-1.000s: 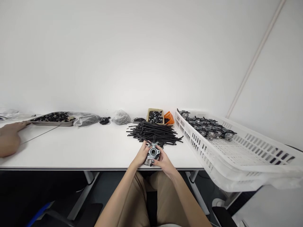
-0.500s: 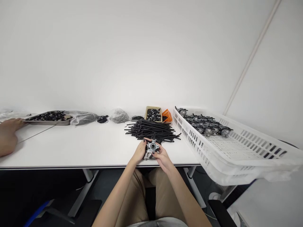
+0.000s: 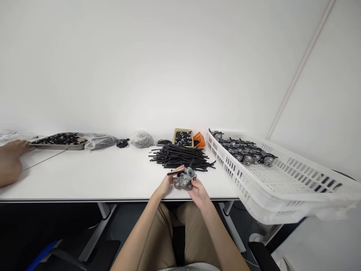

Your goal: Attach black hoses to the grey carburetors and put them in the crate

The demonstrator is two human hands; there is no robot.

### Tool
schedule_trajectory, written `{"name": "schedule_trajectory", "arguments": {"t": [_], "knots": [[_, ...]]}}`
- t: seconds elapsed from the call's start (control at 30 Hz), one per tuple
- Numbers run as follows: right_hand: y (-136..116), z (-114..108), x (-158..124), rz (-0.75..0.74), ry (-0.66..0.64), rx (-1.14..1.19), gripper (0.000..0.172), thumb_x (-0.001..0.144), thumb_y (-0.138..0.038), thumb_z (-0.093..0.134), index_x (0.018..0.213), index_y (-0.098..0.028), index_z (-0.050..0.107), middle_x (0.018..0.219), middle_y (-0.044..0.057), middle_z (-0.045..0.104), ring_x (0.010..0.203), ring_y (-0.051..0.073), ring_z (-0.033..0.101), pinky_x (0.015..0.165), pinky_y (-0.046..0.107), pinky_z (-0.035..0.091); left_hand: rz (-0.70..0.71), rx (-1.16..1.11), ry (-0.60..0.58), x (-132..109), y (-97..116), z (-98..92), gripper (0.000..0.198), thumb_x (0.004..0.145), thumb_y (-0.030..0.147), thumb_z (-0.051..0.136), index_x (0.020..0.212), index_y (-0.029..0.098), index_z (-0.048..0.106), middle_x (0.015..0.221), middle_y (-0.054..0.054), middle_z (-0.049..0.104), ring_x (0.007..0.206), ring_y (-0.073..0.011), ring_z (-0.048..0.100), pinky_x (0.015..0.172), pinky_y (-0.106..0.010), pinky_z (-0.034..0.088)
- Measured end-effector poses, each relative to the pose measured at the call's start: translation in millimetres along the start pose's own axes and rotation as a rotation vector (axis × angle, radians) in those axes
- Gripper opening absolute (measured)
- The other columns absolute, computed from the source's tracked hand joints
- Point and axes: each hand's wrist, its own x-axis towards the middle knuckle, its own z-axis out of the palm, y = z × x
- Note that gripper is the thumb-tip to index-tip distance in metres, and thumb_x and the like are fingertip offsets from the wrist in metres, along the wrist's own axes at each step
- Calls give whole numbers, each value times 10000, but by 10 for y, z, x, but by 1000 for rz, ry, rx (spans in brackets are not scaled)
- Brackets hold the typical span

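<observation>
Between my two hands, just above the front part of the white table, is a silver-grey metal carburetor (image 3: 184,178) with a round bore facing up and toward the right. A short black tube (image 3: 175,173) sticks out from it to the left. My left hand (image 3: 167,184) grips its left side, fingers partly behind it. On the other side my right hand (image 3: 199,191) holds the lower right, the thumb on the body. Right beyond the carburetor lies a pile of black rubber tubes (image 3: 180,155).
A white plastic crate (image 3: 284,180) with several carburetors stands at the right. Behind the tubes are a tan basket (image 3: 175,136) of small parts and an orange basket (image 3: 200,138). Plastic bags (image 3: 142,139) and a metal tray (image 3: 58,146) line the back; another person's hand (image 3: 15,148) touches the tray.
My hands have turned the carburetor, so its bore now points up and right and the black tube extends left. Both hands keep hold of it.
</observation>
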Motion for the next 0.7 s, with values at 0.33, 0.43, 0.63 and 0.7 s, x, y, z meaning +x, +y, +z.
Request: {"name": "schedule_trajectory", "arguments": {"t": [0.33,0.43,0.63,0.7], "knots": [[68,98,-96,-148,-12,-89,699,581,-354,889,1215,-246,614,1252,100,640,1192,284,577,1093,482,394,-7,62,35,47,55,36,841,755,601,695,1465,237,432,1455,-165,505,1363,-304,449,1152,-487,290],[119,107,-130,-173,2,-93,768,528,-345,918,1224,-256,606,1288,97,617,1241,289,542,1104,484,383,-54,-3,14,34,46,24,1002,664,609,770,1502,239,364,1434,-179,522,1336,-306,471,1131,-460,327],[129,119,-26,-166,-41,-187,849,505,-326,928,1274,-234,580,1339,112,587,1281,307,511,1090,469,408,-117,-141,-27,-51,144,49,1020,595,662,784,1472,293,416,1442,-121,511,1265,-299,522,1041,-402,428],[97,117,32,-133,-76,-240,888,488,-323,934,1292,-225,571,1321,115,602,1262,311,527,1079,467,418,-169,-188,-50,-79,164,63,1049,593,658,789,1491,319,366,1414,-124,529,1160,-292,590,936,-384,492]]}}
